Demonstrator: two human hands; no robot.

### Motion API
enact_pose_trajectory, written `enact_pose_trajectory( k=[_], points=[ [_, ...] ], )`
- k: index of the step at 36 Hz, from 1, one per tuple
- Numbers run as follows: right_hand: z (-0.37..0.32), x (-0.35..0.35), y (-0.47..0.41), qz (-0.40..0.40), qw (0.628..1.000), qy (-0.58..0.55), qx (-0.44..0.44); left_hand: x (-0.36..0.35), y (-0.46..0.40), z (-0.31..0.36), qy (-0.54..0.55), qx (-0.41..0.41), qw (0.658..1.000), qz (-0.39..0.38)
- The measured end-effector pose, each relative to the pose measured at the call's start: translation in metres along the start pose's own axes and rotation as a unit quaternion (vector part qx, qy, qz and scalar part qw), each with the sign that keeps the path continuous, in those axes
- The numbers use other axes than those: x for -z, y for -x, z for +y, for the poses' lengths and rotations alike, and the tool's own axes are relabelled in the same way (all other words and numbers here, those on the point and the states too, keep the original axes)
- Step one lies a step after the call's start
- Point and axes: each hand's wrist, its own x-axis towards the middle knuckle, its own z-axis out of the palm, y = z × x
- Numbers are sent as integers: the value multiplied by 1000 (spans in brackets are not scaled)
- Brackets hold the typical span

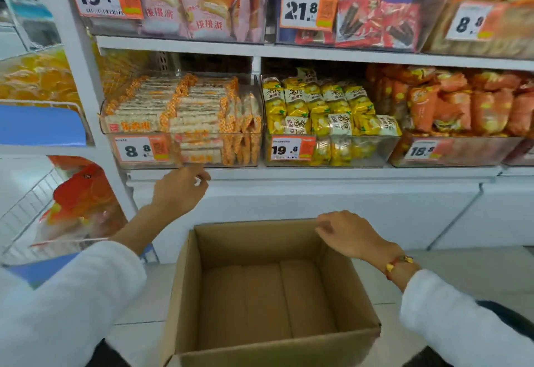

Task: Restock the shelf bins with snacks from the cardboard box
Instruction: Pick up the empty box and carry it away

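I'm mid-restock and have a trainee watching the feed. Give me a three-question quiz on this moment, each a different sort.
1. True or false: the cardboard box still holds snack packets.
2. Which hand grips the box rim? A. left hand B. right hand C. neither
3. Fill in: the price tag on the bin of orange-checked wafer packets reads ____.

Key
1. False: only its bare cardboard floor shows.
2. B: it holds the far rim; the left hand is raised below the wafer bin, fingers loosely curled, holding nothing.
3. 8.8
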Motion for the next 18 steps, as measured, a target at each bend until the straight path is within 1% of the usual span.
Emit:
enact_pose_trajectory(
  k=[2, 3, 6, 8, 10, 12, 14, 16, 18],
  points=[
    [17, -19, 3, 2, 1000, 18, -20, -24, -1, -13, 16, 41, 998, -51],
    [23, -27, 3, 11, 999, 26, -25, -39, -1, -19, 36, 59, 996, -64],
    [33, -47, -4, 41, 997, 38, -47, -80, 3, -37, 79, 110, 989, -64],
    [37, -58, -6, 40, 995, 39, -83, -101, 9, -45, 84, 139, 983, -83],
    [44, -71, -5, -3, 989, 38, -144, -119, 13, -61, 62, 162, 977, -120],
    [55, -86, -1, -77, 973, 39, -215, -139, 11, -84, 28, 163, 972, -164],
    [64, -102, 4, -145, 954, 48, -259, -152, 10, -97, -7, 162, 967, -197],
    [73, -117, 10, -164, 949, 55, -263, -160, 12, -98, -34, 162, 961, -222],
    [80, -129, 14, -141, 954, 57, -257, -168, 14, -95, -46, 145, 966, -211]
  ],
)
